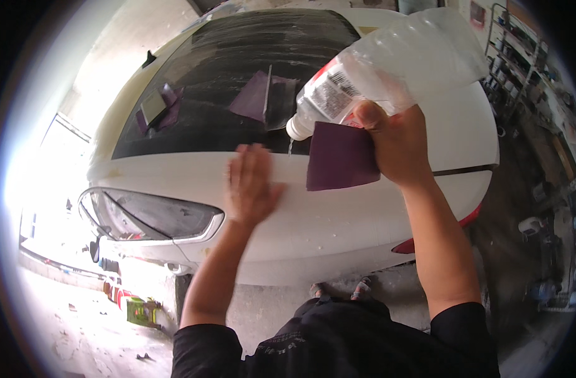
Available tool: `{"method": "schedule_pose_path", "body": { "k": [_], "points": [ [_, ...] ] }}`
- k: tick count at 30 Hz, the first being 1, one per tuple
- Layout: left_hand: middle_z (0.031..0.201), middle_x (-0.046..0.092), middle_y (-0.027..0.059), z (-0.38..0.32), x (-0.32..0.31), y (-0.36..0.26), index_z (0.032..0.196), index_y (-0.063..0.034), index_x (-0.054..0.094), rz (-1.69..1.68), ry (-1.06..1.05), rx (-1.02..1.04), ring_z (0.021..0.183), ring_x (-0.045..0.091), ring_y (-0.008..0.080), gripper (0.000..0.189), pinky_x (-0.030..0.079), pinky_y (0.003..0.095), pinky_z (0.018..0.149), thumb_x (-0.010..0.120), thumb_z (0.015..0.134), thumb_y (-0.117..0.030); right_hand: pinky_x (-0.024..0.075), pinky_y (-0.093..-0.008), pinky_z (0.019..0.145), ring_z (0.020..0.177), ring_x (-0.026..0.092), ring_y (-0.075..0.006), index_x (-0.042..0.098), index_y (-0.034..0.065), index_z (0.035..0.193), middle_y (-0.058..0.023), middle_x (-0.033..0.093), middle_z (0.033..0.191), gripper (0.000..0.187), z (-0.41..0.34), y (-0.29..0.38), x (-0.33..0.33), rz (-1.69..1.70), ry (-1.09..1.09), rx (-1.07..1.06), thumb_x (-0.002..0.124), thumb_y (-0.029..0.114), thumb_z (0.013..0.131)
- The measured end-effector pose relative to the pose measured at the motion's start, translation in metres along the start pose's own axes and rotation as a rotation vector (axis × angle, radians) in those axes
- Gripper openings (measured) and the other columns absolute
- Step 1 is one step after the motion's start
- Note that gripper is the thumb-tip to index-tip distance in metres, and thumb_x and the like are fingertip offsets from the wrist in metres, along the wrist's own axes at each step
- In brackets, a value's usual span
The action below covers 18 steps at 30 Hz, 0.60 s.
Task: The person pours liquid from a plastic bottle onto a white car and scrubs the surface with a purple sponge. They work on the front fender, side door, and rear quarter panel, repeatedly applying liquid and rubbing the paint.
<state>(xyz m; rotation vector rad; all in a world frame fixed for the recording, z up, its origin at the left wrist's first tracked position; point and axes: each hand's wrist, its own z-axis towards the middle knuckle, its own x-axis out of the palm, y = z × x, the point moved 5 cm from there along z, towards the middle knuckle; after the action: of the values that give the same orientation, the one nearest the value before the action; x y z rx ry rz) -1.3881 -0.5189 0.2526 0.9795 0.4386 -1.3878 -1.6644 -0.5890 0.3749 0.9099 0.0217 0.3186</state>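
Observation:
My right hand (403, 144) grips a clear plastic bottle (333, 97), tilted with its mouth down to the left. A thin stream of water (290, 147) runs from the mouth. That same hand also holds a purple sheet of sandpaper (343, 158), which hangs below the bottle. Blurred by motion, my left hand (251, 186) is flat with its thumb apart and nothing visible in it. It is over the white rear body panel (288, 222) of a car; whether the palm touches the paint, I cannot tell. A few drops or specks dot the panel.
On the dusty rear window (212, 137) lie purple sandpaper pieces (250, 97), a thin flat-edged tool (279, 101) and a pale sanding block (153, 108). A side window (160, 215) is at left. Shelving (512, 56) stands far right; a green crate (141, 311) sits on the floor.

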Motion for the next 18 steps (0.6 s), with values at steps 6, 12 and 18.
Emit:
{"method": "schedule_pose_path", "body": {
  "k": [6, 12, 18],
  "points": [
    [0.163, 0.016, 0.0224, -0.043, -0.043, 0.146, 0.155, 0.0019, 0.019, 0.063, -0.258, -0.428, 0.151, 0.01, 0.0398, 0.071, 0.006, 0.0521, 0.121, 0.049, 0.099, -0.031, 0.0506, -0.0286, 0.079, 0.084, 0.064, -0.0149, 0.061, -0.0007, 0.116, -0.0052, 0.069, 0.089, 0.061, 0.002, 0.004, 0.024, -0.061, 0.01, -0.037, 0.073, 0.051, 0.086],
    [0.163, 0.02, 0.0173, -0.02, -0.009, -0.011, 0.15, -0.0001, 0.034, -0.007, -0.111, -0.168, 0.153, 0.011, 0.0328, 0.08, 0.009, 0.053, 0.122, 0.06, 0.089, -0.045, 0.05, -0.0299, 0.082, 0.089, 0.062, -0.0152, 0.06, -0.0013, 0.118, -0.0058, 0.066, 0.097, 0.064, 0.01, 0.01, 0.097, 0.089, 0.083, -0.12, 0.07, 0.054, 0.088],
    [0.16, 0.028, 0.0163, -0.033, -0.018, 0.087, 0.153, -0.0062, 0.033, -0.092, -0.155, -0.593, 0.151, 0.018, 0.0341, 0.074, 0.01, 0.0566, 0.12, 0.058, 0.092, -0.041, 0.0486, -0.029, 0.086, 0.097, 0.061, -0.0155, 0.054, -0.002, 0.125, -0.0091, 0.064, 0.107, 0.065, 0.034, 0.014, 0.16, 0.13, 0.165, -0.112, 0.068, 0.051, 0.091]
  ]
}}
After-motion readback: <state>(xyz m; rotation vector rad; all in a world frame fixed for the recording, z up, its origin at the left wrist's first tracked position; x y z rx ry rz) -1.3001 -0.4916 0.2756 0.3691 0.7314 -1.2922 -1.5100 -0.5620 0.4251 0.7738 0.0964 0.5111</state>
